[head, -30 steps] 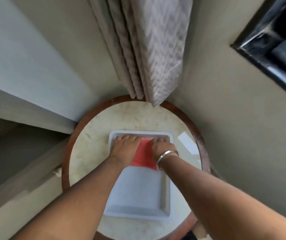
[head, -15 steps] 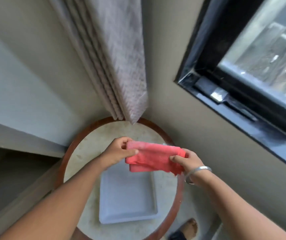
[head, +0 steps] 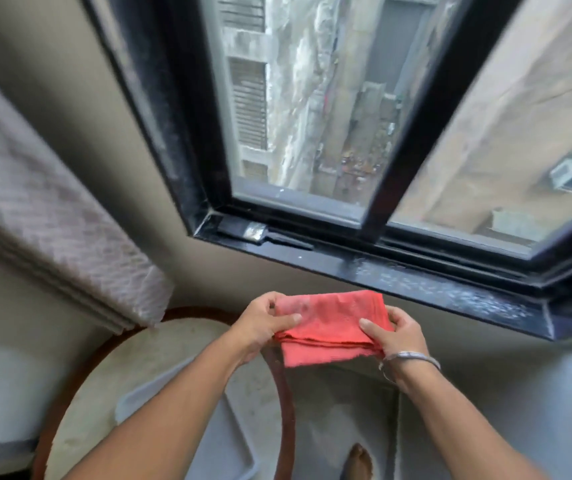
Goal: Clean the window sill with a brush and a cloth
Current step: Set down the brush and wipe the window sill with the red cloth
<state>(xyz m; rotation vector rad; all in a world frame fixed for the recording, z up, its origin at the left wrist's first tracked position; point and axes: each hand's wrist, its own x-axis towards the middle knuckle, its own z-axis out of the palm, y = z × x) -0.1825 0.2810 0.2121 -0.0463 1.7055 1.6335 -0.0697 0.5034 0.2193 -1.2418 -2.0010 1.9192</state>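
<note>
A folded red cloth (head: 329, 323) is held in the air between both hands, just below the window sill. My left hand (head: 263, 323) grips its left end and my right hand (head: 398, 332), with a metal bangle on the wrist, grips its right end. The black window sill (head: 416, 275) runs from centre to right and carries whitish dust. A brush (head: 263, 233) with a black handle and a metal band lies in the sill's left corner, apart from both hands.
A round table (head: 104, 375) with a wooden rim stands at lower left, bearing a white tray (head: 232, 441). A grey patterned curtain (head: 52, 220) hangs at left. The black window frame (head: 391, 168) stands behind the sill. A foot (head: 360, 462) shows at the bottom.
Both hands lifted the red cloth off the tray and carried it up and right toward the sill. My view swung up from the table to the window.
</note>
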